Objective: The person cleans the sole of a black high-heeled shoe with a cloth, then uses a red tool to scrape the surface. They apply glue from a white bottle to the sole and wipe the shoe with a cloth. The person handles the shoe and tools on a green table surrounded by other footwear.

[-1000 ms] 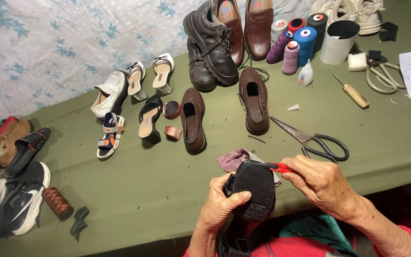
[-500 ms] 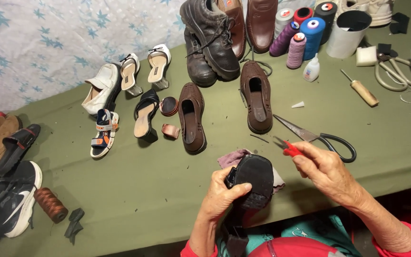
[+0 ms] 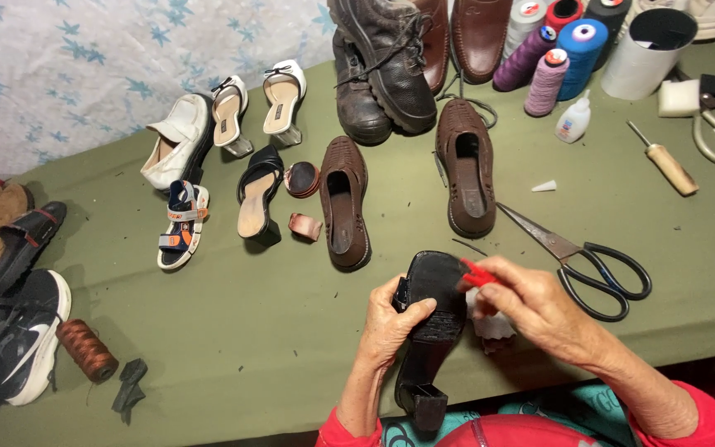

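My left hand (image 3: 392,324) grips a black heeled shoe (image 3: 428,331) held sole-up at the table's near edge, its block heel toward me. My right hand (image 3: 531,302) pinches a small red tool (image 3: 475,274) against the front of the sole. A crumpled rag (image 3: 490,324) lies under my right hand. Black-handled scissors (image 3: 585,257) lie just right of my right hand.
On the green table (image 3: 275,331): two brown woven slip-ons (image 3: 345,203), black boots (image 3: 378,66), white and black heeled sandals, a small sandal (image 3: 177,225), thread cones (image 3: 552,58), a glue bottle (image 3: 573,120), an awl (image 3: 668,161), a brown thread spool (image 3: 84,349). Sneakers (image 3: 18,331) at left.
The black shoe has been raised and turned so its whole sole and heel show. My right hand with the red tool has come onto the sole's front. The view shifted slightly.
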